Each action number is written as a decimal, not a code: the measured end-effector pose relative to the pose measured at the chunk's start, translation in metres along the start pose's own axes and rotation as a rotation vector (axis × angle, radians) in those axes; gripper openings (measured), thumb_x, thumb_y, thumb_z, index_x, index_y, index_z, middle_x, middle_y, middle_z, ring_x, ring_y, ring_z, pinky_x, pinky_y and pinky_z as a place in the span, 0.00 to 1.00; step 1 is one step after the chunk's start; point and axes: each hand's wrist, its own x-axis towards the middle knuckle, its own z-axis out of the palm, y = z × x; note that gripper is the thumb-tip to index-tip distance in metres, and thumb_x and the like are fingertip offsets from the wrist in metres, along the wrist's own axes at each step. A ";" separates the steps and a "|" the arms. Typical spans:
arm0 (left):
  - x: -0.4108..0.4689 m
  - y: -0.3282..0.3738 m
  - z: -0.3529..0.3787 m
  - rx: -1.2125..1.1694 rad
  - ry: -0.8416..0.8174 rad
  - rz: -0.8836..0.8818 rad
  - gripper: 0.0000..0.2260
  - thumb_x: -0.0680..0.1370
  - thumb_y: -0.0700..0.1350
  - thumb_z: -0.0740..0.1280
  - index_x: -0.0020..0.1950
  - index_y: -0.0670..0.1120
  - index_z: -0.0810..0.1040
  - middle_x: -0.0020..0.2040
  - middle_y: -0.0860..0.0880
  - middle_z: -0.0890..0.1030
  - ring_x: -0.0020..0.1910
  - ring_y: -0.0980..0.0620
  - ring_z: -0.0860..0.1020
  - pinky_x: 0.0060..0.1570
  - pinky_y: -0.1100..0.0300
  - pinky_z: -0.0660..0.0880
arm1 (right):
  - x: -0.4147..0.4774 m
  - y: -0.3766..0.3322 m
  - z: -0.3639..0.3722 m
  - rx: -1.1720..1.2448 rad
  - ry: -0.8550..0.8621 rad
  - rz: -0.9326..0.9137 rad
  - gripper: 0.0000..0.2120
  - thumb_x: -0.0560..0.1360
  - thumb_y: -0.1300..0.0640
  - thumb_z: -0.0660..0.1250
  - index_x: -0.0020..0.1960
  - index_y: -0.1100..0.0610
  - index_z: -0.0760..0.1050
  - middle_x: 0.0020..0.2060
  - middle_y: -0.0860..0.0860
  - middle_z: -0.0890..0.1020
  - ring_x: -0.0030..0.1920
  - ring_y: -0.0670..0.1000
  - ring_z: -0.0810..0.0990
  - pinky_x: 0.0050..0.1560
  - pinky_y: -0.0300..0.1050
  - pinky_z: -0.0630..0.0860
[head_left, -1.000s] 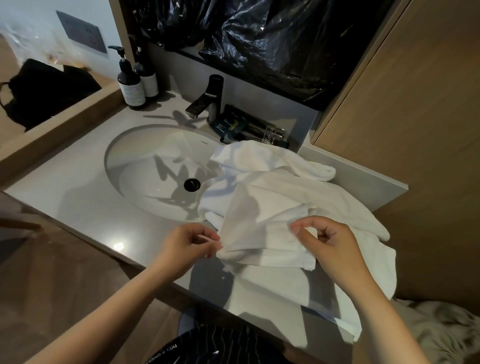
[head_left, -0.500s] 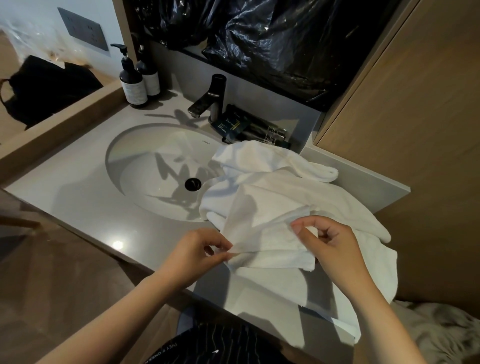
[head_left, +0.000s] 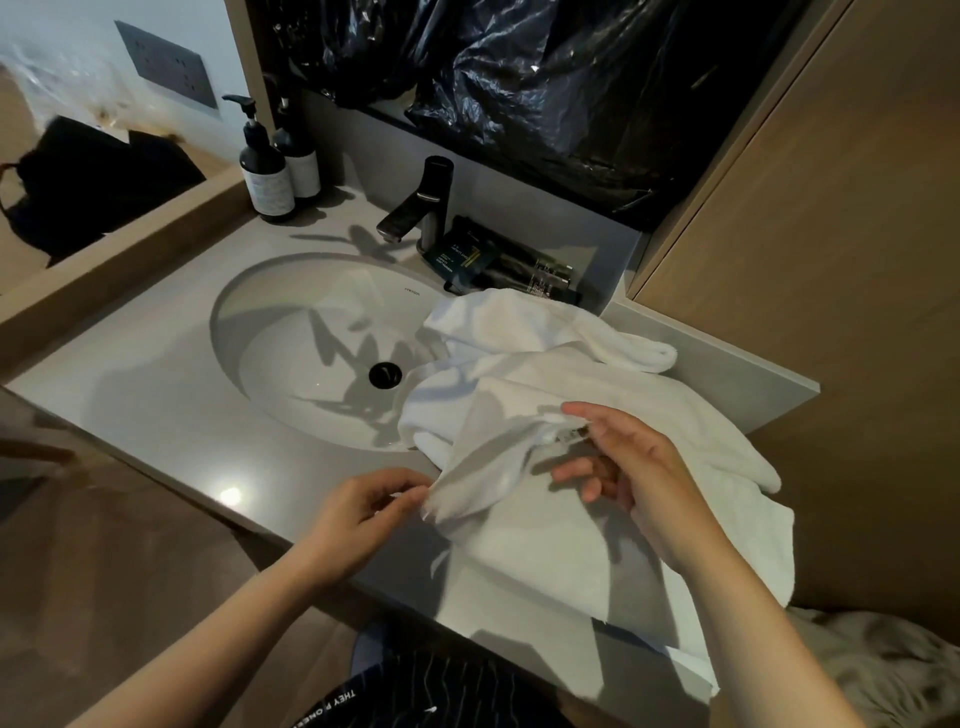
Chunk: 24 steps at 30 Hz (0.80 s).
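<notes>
A white towel (head_left: 587, 384) lies crumpled on the grey vanity counter (head_left: 156, 374), to the right of the oval sink (head_left: 291, 332), one part hanging over the front edge. My left hand (head_left: 358, 514) pinches a lifted corner of the towel at the counter's front edge. My right hand (head_left: 628, 467) hovers over the middle of the towel with fingers spread and loose; a fold of the cloth lies against its upper fingers, and no firm hold shows.
A dark tap (head_left: 415, 208) stands behind the sink, with two pump bottles (head_left: 267, 171) at the back left and dark toiletry packets (head_left: 498, 260) at the back right. Black plastic sheeting (head_left: 545, 78) covers the wall above. A wooden cabinet panel (head_left: 831, 260) rises on the right.
My right hand has let go of the towel edge it pinched and spread its fingers. My left hand keeps its pinch on the corner, now slightly lower and to the right.
</notes>
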 end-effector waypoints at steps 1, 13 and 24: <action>-0.001 -0.002 0.001 -0.004 -0.015 -0.016 0.08 0.78 0.44 0.67 0.54 0.55 0.81 0.49 0.60 0.83 0.50 0.61 0.80 0.49 0.69 0.75 | 0.005 0.002 0.002 -0.036 0.001 0.006 0.12 0.81 0.60 0.60 0.60 0.55 0.79 0.39 0.60 0.85 0.37 0.53 0.84 0.34 0.38 0.77; 0.000 -0.014 0.022 0.178 0.073 -0.054 0.07 0.79 0.45 0.65 0.52 0.55 0.80 0.44 0.60 0.80 0.45 0.65 0.77 0.45 0.72 0.72 | 0.053 0.022 0.010 -0.331 0.100 -0.089 0.09 0.78 0.58 0.67 0.56 0.48 0.79 0.42 0.50 0.86 0.38 0.52 0.84 0.32 0.37 0.75; 0.000 -0.001 0.012 -0.225 -0.106 -0.216 0.06 0.79 0.44 0.66 0.47 0.41 0.79 0.45 0.45 0.82 0.44 0.50 0.83 0.47 0.60 0.80 | 0.061 0.020 0.019 -0.830 0.230 -0.295 0.09 0.80 0.48 0.63 0.41 0.44 0.73 0.41 0.41 0.76 0.46 0.45 0.72 0.56 0.49 0.69</action>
